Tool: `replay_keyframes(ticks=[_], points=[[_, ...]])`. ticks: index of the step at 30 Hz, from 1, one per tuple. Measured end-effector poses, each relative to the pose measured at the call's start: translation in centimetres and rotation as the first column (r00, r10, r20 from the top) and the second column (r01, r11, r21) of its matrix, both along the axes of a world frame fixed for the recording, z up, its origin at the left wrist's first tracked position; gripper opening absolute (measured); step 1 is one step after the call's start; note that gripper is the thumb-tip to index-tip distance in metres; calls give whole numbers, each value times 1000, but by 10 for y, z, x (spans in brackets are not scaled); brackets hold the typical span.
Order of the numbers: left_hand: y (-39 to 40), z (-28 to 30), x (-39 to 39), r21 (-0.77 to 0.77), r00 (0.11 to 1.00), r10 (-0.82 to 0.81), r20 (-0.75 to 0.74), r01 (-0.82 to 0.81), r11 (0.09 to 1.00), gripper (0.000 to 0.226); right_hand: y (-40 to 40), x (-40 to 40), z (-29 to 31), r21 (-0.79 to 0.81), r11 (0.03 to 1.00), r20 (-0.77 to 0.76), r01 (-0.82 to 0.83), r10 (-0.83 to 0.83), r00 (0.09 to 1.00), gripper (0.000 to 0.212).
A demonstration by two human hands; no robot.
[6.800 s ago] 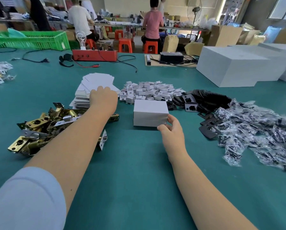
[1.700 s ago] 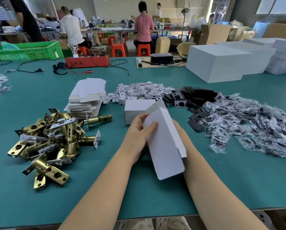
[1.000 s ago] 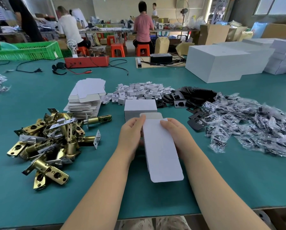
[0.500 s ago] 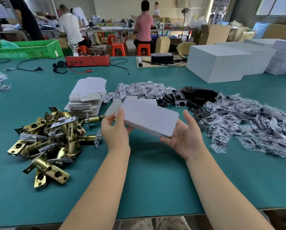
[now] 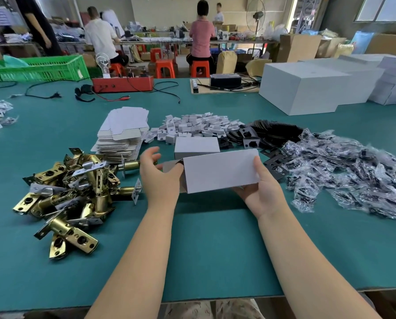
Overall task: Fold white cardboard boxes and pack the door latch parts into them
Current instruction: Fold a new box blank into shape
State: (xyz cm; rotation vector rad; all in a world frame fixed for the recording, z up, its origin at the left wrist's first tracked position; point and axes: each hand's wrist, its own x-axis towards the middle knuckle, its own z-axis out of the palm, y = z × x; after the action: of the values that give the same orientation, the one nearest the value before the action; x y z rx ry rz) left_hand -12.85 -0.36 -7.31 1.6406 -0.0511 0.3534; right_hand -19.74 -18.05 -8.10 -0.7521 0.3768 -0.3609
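At the far left of my view the brass latch parts [image 5: 70,194] lie heaped on the green table [image 5: 215,249], with the stack of flat box blanks [image 5: 123,137] just behind them. My left hand [image 5: 159,178] sits at the open left end of the half-folded white box [image 5: 220,170]; its fingers are spread and loosely bent, the thumb side touching the box's end flap. I think the fingers pinch nothing, though that end is partly hidden by the hand itself. The box is held above the table, lying lengthwise between both hands. My right hand [image 5: 262,192] cups it from beneath, thumb pressed on the right edge of the top face, fingers curled under. A finished closed box [image 5: 195,147] stands just behind. To the right lie black plates [image 5: 272,134] and bagged screws [image 5: 353,178].
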Motion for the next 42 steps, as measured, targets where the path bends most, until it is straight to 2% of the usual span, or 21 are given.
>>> replay_keyframes(ticks=[3, 4, 7, 9, 12, 14, 16, 18, 19, 21, 23, 25, 28, 30, 32, 35, 38, 42], points=[[-3, 2, -5, 185, 993, -88, 73, 73, 980, 24, 0, 0, 0, 54, 998, -20, 42, -41, 999, 24], [-5, 2, -6, 166, 990, -129, 49, 119, 979, 22, 0, 1, 0, 83, 995, -27, 58, -56, 998, 24], [-8, 6, -9, -73, 961, -257, -99, 250, 965, 24, -2, 1, -1, 163, 981, -14, 110, -109, 994, 26], [-8, 4, -7, -205, 932, -338, -133, 307, 929, 26, -3, 1, -1, 169, 979, 0, 112, -113, 994, 27], [-9, 2, -6, -270, 927, -347, -141, 301, 915, 25, -1, -1, 0, 141, 989, -22, 54, -51, 998, 17], [-9, 0, -4, -360, 918, -344, -200, 257, 897, 40, 1, -2, 1, 120, 993, -31, 17, -14, 999, 14], [-9, 2, -2, -528, 859, -429, -280, 235, 816, 51, 2, -1, 2, 84, 996, -32, 9, -6, 999, 13], [-9, 3, -2, -600, 794, -526, -304, 269, 753, 44, 4, 0, 2, -2, 1000, -38, 28, -28, 999, 12], [-11, 3, -3, -576, 787, -526, -323, 277, 769, 36, 5, 0, 2, -51, 998, -37, 39, -40, 998, 11], [-17, 2, -7, -442, 831, -438, -344, 268, 856, 27, 7, 1, 1, -109, 993, -22, 46, -48, 999, 8], [-22, 0, -11, -391, 855, -398, -333, 258, 883, 25, 7, 1, 2, -92, 995, -24, 47, -49, 999, 8], [-21, 3, -13, -478, 815, -471, -338, 283, 832, 30, 5, 1, 2, -12, 998, -49, 61, -62, 997, 11], [-12, 7, -12, -640, 705, -678, -207, 427, 639, 49, -1, 0, 3, 109, 988, -73, 107, -99, 992, 11], [-7, 10, -13, -576, 640, -754, -147, 564, 591, 65, -3, -1, 4, 125, 985, -75, 122, -113, 991, 10], [-6, 10, -13, -459, 621, -766, -167, 639, 618, 75, -3, -1, 4, 119, 985, -73, 121, -113, 991, 11], [-7, 7, -14, -396, 657, -732, -181, 632, 666, 71, -2, -2, 5, 107, 988, -64, 113, -107, 992, 12], [-11, 5, -18, -349, 774, -615, -151, 540, 766, 67, -2, -3, 6, 96, 989, -52, 113, -109, 993, 11], [-15, 1, -21, -112, 923, -383, -41, 377, 920, 52, -1, -2, 5, 93, 988, -51, 120, -115, 992, 10]])
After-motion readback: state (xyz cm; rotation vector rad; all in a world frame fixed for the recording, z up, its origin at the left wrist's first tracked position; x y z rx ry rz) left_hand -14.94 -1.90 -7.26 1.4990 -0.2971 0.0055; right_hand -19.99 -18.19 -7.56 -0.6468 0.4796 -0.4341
